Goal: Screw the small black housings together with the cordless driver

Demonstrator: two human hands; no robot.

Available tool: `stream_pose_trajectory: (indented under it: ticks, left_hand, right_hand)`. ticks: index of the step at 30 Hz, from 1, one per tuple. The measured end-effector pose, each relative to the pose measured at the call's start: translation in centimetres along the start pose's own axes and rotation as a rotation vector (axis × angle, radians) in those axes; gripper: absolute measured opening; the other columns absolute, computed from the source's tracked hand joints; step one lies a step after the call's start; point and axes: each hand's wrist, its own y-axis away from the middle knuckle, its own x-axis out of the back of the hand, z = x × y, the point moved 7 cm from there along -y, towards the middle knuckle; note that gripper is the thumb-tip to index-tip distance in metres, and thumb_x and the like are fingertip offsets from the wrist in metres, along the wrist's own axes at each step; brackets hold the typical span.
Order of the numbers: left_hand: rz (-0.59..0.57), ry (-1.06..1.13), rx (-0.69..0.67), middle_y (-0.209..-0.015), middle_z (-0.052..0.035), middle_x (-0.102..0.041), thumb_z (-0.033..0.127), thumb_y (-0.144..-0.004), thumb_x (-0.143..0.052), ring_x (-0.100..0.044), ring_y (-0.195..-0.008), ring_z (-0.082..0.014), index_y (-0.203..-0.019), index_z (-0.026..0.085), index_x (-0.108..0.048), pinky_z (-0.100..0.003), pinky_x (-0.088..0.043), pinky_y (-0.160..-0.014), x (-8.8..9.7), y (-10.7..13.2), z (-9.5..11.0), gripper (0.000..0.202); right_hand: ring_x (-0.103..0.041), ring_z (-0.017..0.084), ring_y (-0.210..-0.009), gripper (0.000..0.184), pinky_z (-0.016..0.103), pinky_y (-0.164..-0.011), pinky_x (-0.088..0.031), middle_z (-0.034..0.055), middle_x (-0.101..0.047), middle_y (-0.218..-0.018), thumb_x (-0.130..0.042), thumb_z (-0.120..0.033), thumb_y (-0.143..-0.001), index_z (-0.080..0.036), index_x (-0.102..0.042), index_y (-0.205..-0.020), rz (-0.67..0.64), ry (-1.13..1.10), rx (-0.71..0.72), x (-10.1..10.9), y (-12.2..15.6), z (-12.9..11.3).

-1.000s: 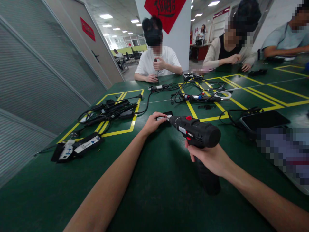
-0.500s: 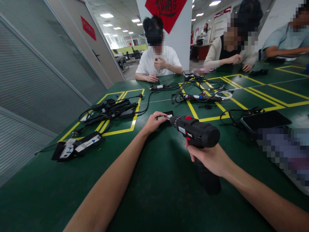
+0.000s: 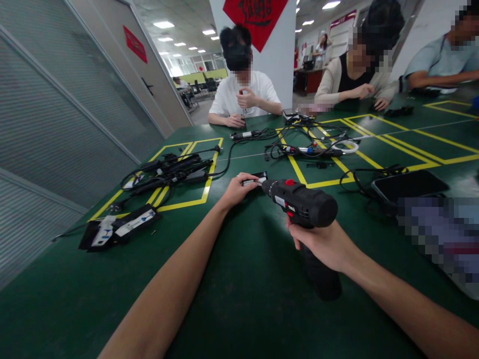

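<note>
My right hand is wrapped round the handle of a black cordless drill with red details. Its chuck points left and away from me, and its tip meets a small black piece with a pale, silvery strip. My left hand is closed on the near left side of that piece, close to the tabletop. The fingers and the drill's nose cover much of the piece, so I cannot tell its exact kind or whether the bit sits in a screw.
Black cables and adapters lie left inside yellow tape, with a black pouch-like item nearer. More cables and a pen-like tool lie ahead. A phone is at right. A co-worker in white sits opposite; others sit at right.
The small black piece looks slightly tilted, its far edge now showing darker and higher. The drill stays at it, and the whole view has shifted a little.
</note>
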Motion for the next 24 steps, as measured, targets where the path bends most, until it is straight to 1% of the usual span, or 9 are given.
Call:
stream_pose_trajectory:
  ticks: [4, 11, 17, 24]
  left_hand:
    - [0.002, 0.010, -0.001, -0.107, -0.0058, -0.065, 0.039, -0.079, -0.063, -0.058, -0.104, -0.0216, -0.101, 0.022, -0.070, -0.036, -0.043, -0.096, -0.03, 0.00, 0.10, 0.029]
    - [0.008, 0.020, 0.001, -0.106, -0.0071, -0.064, 0.038, -0.079, -0.064, -0.058, -0.101, -0.0212, -0.101, 0.020, -0.070, -0.035, -0.044, -0.091, -0.02, 0.03, 0.29, 0.029]
    - [0.006, 0.018, -0.001, -0.106, -0.0062, -0.063, 0.040, -0.079, -0.062, -0.058, -0.103, -0.0213, -0.100, 0.021, -0.070, -0.036, -0.043, -0.095, -0.09, -0.04, -0.12, 0.029]
    - [0.012, 0.023, -0.001, -0.106, -0.0063, -0.064, 0.040, -0.079, -0.062, -0.058, -0.103, -0.0213, -0.100, 0.021, -0.071, -0.036, -0.043, -0.094, -0.10, 0.01, -0.14, 0.028]
  right_hand:
    - [-0.056, 0.015, -0.060, 0.003, 0.029, -0.059, -0.043, -0.0010, -0.057, -0.060, -0.055, -0.022, -0.078, -0.019, -0.055, -0.076, -0.004, 0.017, 0.003, 0.04, 0.11, -0.02]
    - [-0.055, 0.014, -0.058, 0.004, 0.028, -0.058, -0.043, -0.0009, -0.057, -0.060, -0.056, -0.021, -0.077, -0.019, -0.056, -0.074, 0.011, 0.015, -0.017, 0.07, -0.06, 0.19]
    - [-0.054, 0.013, -0.058, 0.003, 0.028, -0.058, -0.043, -0.0015, -0.056, -0.060, -0.055, -0.021, -0.078, -0.019, -0.058, -0.076, 0.000, -0.006, 0.012, -0.03, -0.02, 0.27]
    - [-0.053, 0.013, -0.058, 0.003, 0.027, -0.056, -0.041, -0.0016, -0.056, -0.059, -0.055, -0.019, -0.076, -0.019, -0.058, -0.076, 0.011, -0.005, 0.015, -0.03, -0.05, 0.26]
